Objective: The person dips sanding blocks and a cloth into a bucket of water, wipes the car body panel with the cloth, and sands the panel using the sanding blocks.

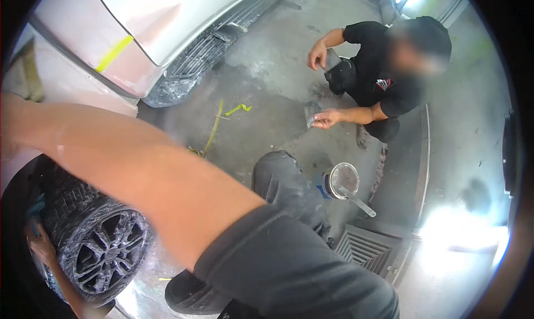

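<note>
My right arm, in a dark sleeve, stretches across the head view to the left edge. There my right hand (9,127) is blurred and mostly cut off beside the vehicle's pale body panel (61,77), with its fingers hidden. Lower down, my left hand (40,242) has its fingers round a small blue object (36,207), too dim to name exactly. It is by the tread of a tyre (67,199), whose dusty spoked wheel (111,255) faces me. I cannot tell whether the blue object touches the rubber.
A crouching co-worker (367,68) holds thin flat spreaders (310,114) in both hands. An open tub (345,177) with a spatula (359,203) stands on the floor near my knee. Yellow tape strips (213,131) lie on the concrete. A square louvred grille (367,249) is further right.
</note>
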Tool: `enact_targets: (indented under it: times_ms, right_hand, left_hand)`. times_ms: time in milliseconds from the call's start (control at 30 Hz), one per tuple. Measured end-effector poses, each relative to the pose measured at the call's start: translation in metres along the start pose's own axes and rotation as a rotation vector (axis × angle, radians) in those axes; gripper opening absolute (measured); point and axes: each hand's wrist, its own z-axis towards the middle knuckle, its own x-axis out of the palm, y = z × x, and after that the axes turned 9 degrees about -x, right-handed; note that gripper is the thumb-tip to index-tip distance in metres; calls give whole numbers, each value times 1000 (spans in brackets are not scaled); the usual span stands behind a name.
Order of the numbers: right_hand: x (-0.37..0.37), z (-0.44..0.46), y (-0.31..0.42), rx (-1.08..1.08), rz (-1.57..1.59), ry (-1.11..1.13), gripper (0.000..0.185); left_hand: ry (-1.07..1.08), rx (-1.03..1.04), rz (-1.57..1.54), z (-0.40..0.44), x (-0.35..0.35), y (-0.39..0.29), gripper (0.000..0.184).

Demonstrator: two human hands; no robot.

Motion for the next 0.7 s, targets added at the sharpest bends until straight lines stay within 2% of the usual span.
enact_targets:
  times_ms: [67, 167, 200, 233, 267, 333, 367, 400, 467, 500, 600, 633, 667, 700]
  right_hand:
    - [-4, -17, 16, 10, 75, 20, 37]
    - [-31, -94, 62, 39, 387, 59, 36]
    - [-48, -134, 82, -40, 209, -195, 42]
    - [-64, -173, 103, -73, 311, 2, 52]
    - [-79, -211, 122, -48, 550, 298, 62]
    - [-90, -286, 161, 52, 729, 576, 64]
    - [-91, -320, 176, -7, 715, 634, 62]
    - [-100, -331, 187, 11, 779, 1036, 64]
    - [-100, -364, 208, -54, 767, 1198, 63]
    - [-92, -382, 225, -9, 811, 1325, 62]
    - [-57, -396, 260, 69, 1009, 1832, 56]
    - [-48, -405, 273, 191, 1021, 1938, 53]
    - [-42, -452, 304, 190, 919, 1722, 53]
    - [-27, -476, 321, 188, 898, 1750, 49]
  left_hand:
    - [48, -27, -34, 2, -4, -13, 52]
    - [38, -46, -53, -1, -2, -13, 55]
    - [56, -82, -26, -2, -11, -29, 56]
    - [80, -126, 13, -2, -20, -44, 58]
    - [41, -144, -12, -7, -6, -27, 60]
    - [64, -145, 36, -10, -17, -31, 59]
    - [32, -161, -1, -13, -38, -60, 58]
    - [98, -237, -23, -12, -50, -72, 57]
    - [14, -181, 29, -10, -63, -94, 51]
    - [-19, -159, -14, -10, -67, -99, 48]
    - [-19, -136, -179, -7, -65, -99, 41]
    - [-17, -126, -200, -5, -68, -102, 40]
    - [-29, -118, -207, -7, -71, -106, 38]
    - [-76, -119, -216, -7, -75, -110, 36]
